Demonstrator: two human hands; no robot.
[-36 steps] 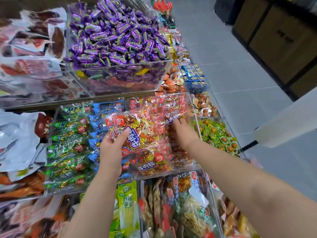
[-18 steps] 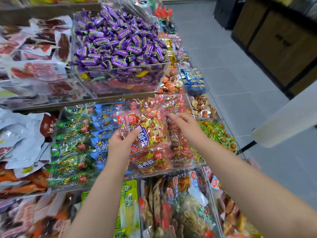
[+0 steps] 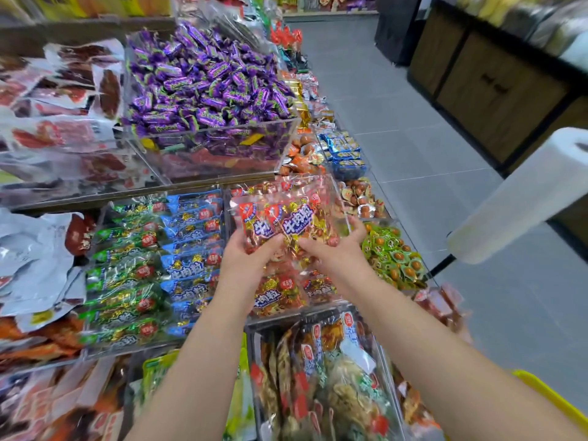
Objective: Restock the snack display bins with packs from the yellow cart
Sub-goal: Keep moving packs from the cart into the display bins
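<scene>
Left hand (image 3: 245,259) and right hand (image 3: 334,249) each grasping red beef-granule packs (image 3: 280,224), above clear display bin (image 3: 337,192).

My yellow cart (image 3: 550,399) is cut off at the lower right corner. My left hand (image 3: 245,262) hides part of the packs; the far shelves look blurred.

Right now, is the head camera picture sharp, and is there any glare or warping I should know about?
Head view: sharp at the centre, where both hands, left hand and right hand, hold the red snack packs; edges smear, notably the lower-left packets and the yellow cart rim; wide-angle bending curves the clear bins; lighting is even, with glints on the foil wrappers.
</scene>
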